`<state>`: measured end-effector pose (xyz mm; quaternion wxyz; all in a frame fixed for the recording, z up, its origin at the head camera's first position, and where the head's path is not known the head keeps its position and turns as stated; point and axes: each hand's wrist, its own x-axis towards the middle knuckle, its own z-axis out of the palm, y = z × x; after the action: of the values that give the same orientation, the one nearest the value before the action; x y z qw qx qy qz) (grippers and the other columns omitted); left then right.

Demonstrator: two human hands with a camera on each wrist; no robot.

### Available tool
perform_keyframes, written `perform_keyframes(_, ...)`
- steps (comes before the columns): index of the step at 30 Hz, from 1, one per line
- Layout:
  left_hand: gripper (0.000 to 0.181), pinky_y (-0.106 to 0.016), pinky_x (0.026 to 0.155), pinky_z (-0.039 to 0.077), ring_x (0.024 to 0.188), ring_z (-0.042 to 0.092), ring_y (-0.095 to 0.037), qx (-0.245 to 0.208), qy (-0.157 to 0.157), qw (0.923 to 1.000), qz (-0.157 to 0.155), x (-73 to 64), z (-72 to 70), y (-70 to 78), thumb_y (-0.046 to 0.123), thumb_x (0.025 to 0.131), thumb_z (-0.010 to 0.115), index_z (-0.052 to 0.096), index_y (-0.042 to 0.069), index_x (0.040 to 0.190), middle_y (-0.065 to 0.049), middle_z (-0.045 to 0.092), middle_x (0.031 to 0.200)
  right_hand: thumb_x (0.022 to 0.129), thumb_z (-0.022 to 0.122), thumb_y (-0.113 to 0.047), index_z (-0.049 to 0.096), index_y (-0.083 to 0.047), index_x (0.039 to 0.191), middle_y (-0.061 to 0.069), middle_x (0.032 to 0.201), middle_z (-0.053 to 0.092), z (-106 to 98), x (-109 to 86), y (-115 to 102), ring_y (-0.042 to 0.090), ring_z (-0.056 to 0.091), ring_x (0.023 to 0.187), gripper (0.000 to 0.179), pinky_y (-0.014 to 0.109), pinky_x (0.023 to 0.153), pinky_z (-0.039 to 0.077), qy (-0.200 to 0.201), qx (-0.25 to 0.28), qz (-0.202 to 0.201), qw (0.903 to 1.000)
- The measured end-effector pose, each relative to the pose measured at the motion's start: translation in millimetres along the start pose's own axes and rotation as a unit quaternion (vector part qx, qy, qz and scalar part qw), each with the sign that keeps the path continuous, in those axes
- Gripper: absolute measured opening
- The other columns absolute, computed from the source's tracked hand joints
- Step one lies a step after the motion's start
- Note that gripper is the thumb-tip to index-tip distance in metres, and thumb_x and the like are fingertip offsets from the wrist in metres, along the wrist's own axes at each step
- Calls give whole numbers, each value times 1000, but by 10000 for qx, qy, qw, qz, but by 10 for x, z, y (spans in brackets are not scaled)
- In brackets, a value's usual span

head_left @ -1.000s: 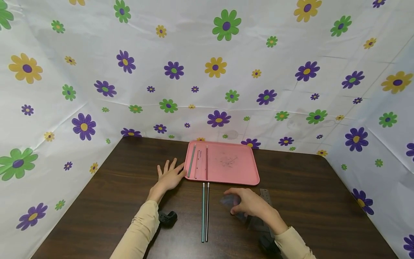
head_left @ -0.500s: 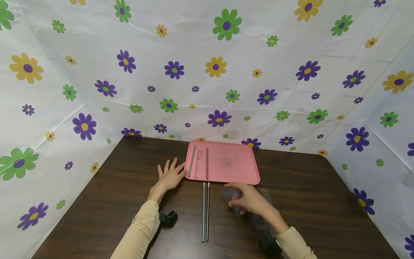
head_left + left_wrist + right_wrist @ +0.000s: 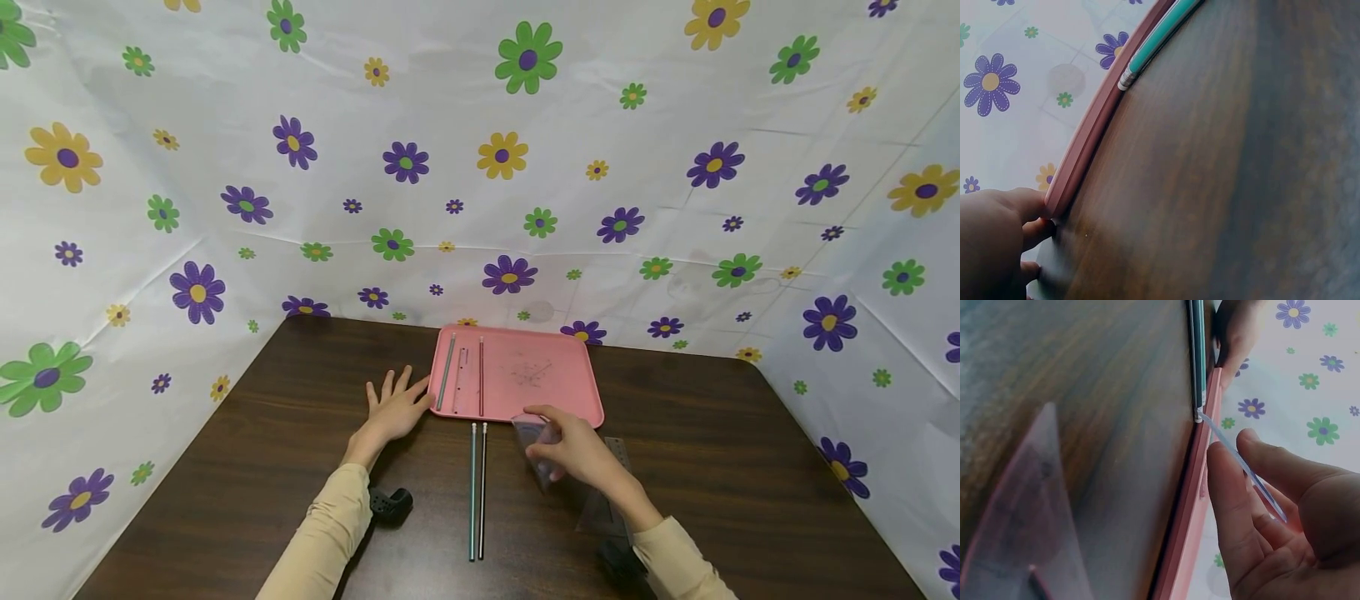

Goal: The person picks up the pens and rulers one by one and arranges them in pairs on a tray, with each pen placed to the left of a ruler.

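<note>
My right hand [image 3: 577,450] pinches a thin, clear plastic drawing piece [image 3: 528,432] between thumb and fingers. It overlaps the front rim of the pink tray [image 3: 555,392] in the head view. Seen edge-on in the right wrist view, the plastic piece [image 3: 1241,462] slants over the tray's edge; its full outline is hidden. My left hand [image 3: 392,414] lies with fingers spread, fingertips at the tray's front left corner. Inside the tray lie a teal pencil [image 3: 446,371], a narrow clear ruler [image 3: 461,379] and a red pencil [image 3: 481,375].
In front of the tray, a teal pencil [image 3: 472,492] and a black pencil [image 3: 482,492] lie side by side on the dark wooden table [image 3: 315,425]. Right of them are a clear set square [image 3: 597,515] and a grey ruler [image 3: 618,454], partly behind my right forearm. Flowered cloth [image 3: 450,167] surrounds the table.
My right hand has moved forward to the tray's front rim, with the plastic piece turning in its fingers. My left hand has stayed at the tray corner.
</note>
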<state>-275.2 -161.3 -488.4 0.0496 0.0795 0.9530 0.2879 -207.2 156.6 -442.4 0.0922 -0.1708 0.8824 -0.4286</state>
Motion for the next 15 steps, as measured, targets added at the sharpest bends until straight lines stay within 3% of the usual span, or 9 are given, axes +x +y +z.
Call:
perform_keyframes(8, 56, -69, 113, -18, 153, -5, -44, 99, -58, 9999, -36, 6, 1, 4, 46, 106, 38, 36, 19, 156, -17, 9, 167, 86, 78, -15, 53, -17, 142, 7, 81, 59, 30, 157, -52, 18, 59, 45, 62, 37, 50, 56, 513, -56, 296, 9982)
perform_keyframes(15, 56, -69, 112, -18, 153, -6, -44, 61, -90, 9999, -48, 1, -8, 11, 47, 106, 38, 36, 21, 156, -16, 9, 167, 86, 77, -13, 54, -11, 142, 9, 83, 56, 15, 323, -112, 16, 58, 43, 61, 33, 46, 53, 729, -213, 269, 9967)
